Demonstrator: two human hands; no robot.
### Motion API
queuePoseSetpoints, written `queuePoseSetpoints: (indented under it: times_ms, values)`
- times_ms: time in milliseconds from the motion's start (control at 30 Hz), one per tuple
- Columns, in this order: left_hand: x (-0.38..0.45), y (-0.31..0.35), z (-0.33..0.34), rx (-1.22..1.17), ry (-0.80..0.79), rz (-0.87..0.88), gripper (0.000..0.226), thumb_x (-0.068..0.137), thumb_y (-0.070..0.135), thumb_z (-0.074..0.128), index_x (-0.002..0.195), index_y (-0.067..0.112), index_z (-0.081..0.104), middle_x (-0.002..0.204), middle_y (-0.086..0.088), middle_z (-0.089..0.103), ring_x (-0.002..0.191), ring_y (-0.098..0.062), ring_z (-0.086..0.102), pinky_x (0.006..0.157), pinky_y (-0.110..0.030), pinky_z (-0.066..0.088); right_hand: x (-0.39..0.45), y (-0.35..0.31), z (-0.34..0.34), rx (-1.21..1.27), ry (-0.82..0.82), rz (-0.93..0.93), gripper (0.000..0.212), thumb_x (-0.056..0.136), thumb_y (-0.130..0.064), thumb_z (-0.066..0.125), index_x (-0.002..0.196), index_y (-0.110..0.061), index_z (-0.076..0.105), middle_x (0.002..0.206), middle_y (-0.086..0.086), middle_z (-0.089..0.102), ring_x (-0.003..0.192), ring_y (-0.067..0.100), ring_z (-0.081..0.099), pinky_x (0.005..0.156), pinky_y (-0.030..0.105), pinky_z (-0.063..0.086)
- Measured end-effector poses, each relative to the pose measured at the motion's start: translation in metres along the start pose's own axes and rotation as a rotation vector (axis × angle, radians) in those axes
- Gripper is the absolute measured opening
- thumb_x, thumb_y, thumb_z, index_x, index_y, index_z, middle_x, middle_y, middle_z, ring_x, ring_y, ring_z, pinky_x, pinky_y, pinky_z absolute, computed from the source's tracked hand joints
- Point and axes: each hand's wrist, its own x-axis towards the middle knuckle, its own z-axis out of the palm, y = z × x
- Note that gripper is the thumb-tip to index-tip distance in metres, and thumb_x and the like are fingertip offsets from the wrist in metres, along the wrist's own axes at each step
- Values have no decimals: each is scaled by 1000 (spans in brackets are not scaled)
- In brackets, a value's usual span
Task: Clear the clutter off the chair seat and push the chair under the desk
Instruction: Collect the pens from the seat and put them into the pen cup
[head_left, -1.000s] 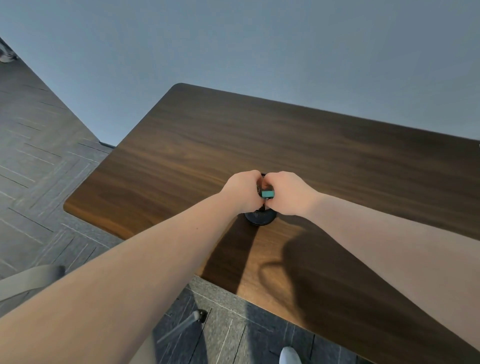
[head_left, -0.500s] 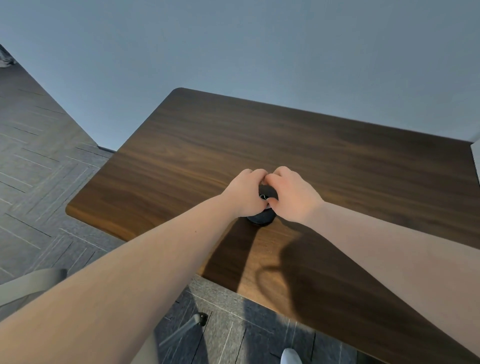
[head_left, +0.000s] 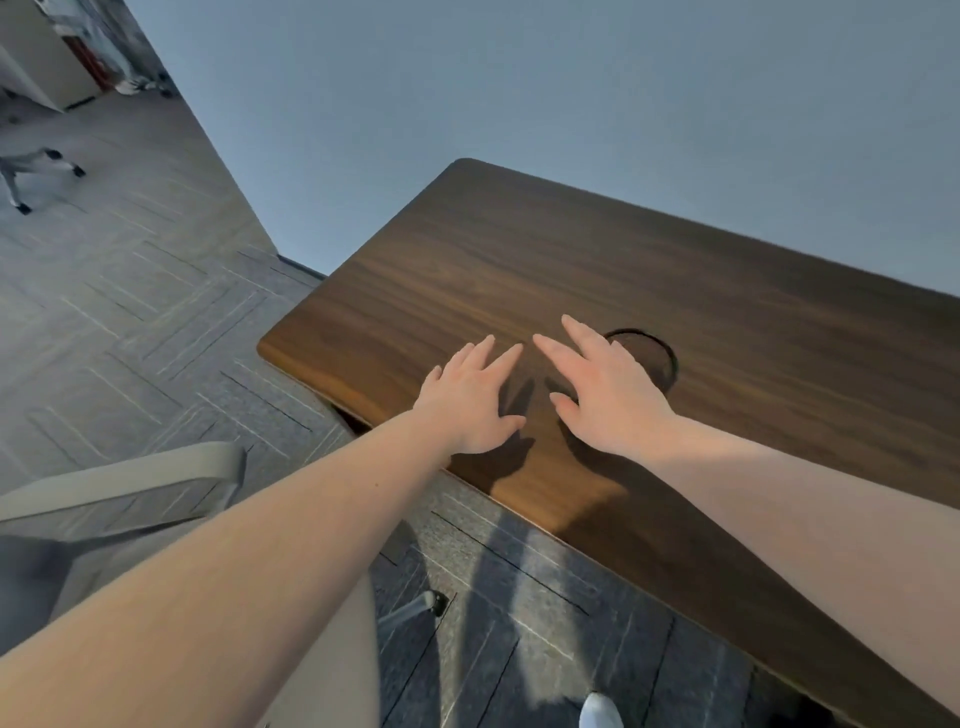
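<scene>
My left hand (head_left: 475, 400) and my right hand (head_left: 605, 392) hover over the dark wooden desk (head_left: 753, 332), both open with fingers spread and nothing in them. A round black object (head_left: 652, 353) rests on the desk just beyond my right hand, partly hidden by it. The grey chair (head_left: 130, 483) stands at the lower left, beside the desk; only its armrest and part of its frame show, and the seat is hidden under my left arm.
A chair castor (head_left: 436, 603) sits on the grey carpet tiles (head_left: 130, 312) near the desk's front edge. A blue-grey wall (head_left: 571, 78) runs behind the desk. Another chair's legs (head_left: 31, 166) stand far left. My white shoe (head_left: 600, 712) shows at the bottom.
Both hands let go of the round black object and opened, pulling back and to the left of it. The view swung left, bringing the chair armrest into sight.
</scene>
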Motion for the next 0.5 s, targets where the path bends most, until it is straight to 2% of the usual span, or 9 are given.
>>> queuePoseSetpoints:
  times_ms: [267, 500]
  values:
    - [-103, -125, 38, -40, -11, -235, 83, 85, 53, 53, 149, 33, 3, 161, -4, -3, 149, -27, 2, 118, -52, 20, 6, -117, 64, -56, -138, -284, 65, 95, -29, 50, 150, -31, 17, 161, 7, 10, 148, 22, 10, 118, 48, 14]
    - [-213, -224, 90, -107, -50, -499, 81, 86, 51, 52, 150, 31, 7, 161, -5, 0, 148, -27, 4, 118, -51, 19, -7, -221, 146, -41, -309, -422, 72, 93, -28, 54, 151, -32, 10, 161, 7, 10, 149, 23, 8, 119, 49, 14]
